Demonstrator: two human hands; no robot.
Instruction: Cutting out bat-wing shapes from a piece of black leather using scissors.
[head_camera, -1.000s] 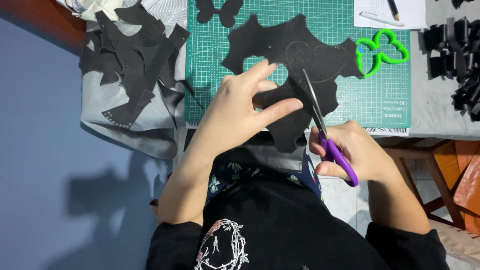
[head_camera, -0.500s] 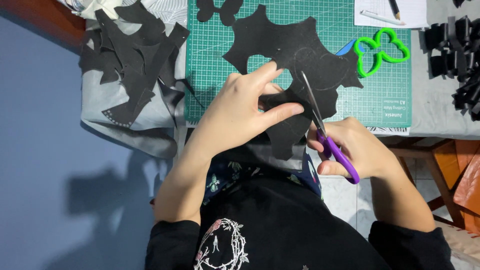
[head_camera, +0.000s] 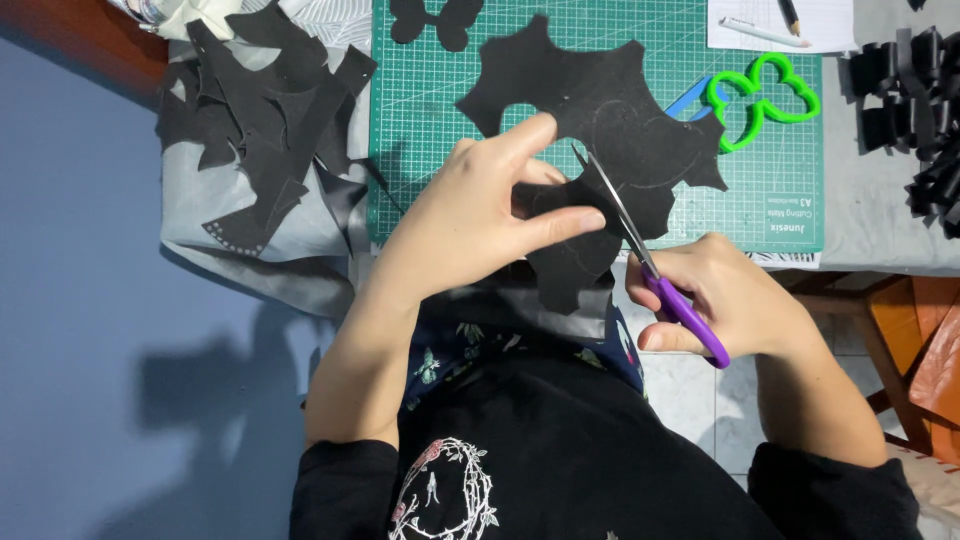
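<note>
Black sheet (head_camera: 600, 110) lies half on the green mat (head_camera: 420, 120) and half over the table edge toward the person, ragged where shapes have already been taken out of it. The left hand (head_camera: 480, 215) pinches its near lobe, thumb on top and fingers under, holding it up and taut. The right hand (head_camera: 725, 300) is closed through the purple handles of the scissors (head_camera: 640, 240), whose blades are parted a little and bite into the sheet along a faint drawn curve. By the look of it the step in hand is cutting out one more shape, partway round its outline (the line is too pale to follow far). The next stroke seems to call for the left hand to turn the sheet so the curve feeds into the blades, fingertips kept clear of the points. A green cutter (head_camera: 765, 100) sits on the mat's far right, offcuts (head_camera: 265, 120) are heaped to the left, and a small cut piece (head_camera: 435, 18) lies at the mat's top edge.
</note>
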